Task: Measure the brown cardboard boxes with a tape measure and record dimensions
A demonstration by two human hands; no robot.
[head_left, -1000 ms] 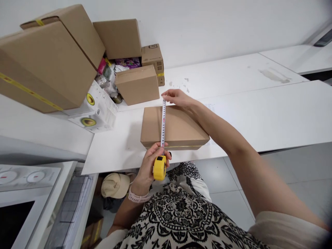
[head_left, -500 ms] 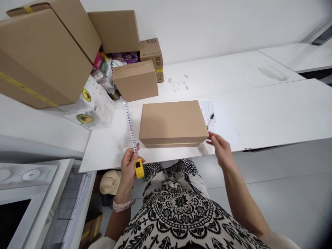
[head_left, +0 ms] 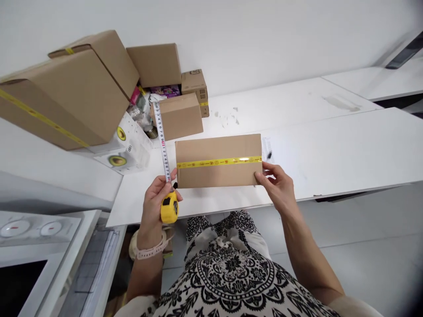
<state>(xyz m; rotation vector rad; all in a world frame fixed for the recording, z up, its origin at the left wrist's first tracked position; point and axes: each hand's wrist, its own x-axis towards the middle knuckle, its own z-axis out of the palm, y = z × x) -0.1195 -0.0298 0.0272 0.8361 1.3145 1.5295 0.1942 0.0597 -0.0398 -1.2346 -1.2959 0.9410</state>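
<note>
My left hand [head_left: 157, 197] is closed on a yellow tape measure [head_left: 169, 207]. Its white blade [head_left: 161, 141] sticks out away from me, left of a brown cardboard box [head_left: 218, 176]. That box shows me a long side crossed by printed yellow packing tape. At its right end my right hand [head_left: 277, 182] grips the corner, thumb on the near face and the other fingers behind. The fingertips of my left hand come close to the box's left end; whether they touch it I cannot tell. Behind the box's right end lie a printed sheet [head_left: 267, 145] and a pen [head_left: 269, 155], both partly covered.
Large cardboard boxes [head_left: 76, 92] rest on white avocado-printed boxes [head_left: 127, 147] at the left. A smaller carton [head_left: 181, 115] and another box [head_left: 194, 86] stand at the back. The white table [head_left: 330, 145] runs right. A white appliance [head_left: 29, 246] is at lower left.
The box has been turned so its taped side faces me, and my right hand has taken hold of its right end. The tape measure has been raised, its blade now reaching higher in view.
</note>
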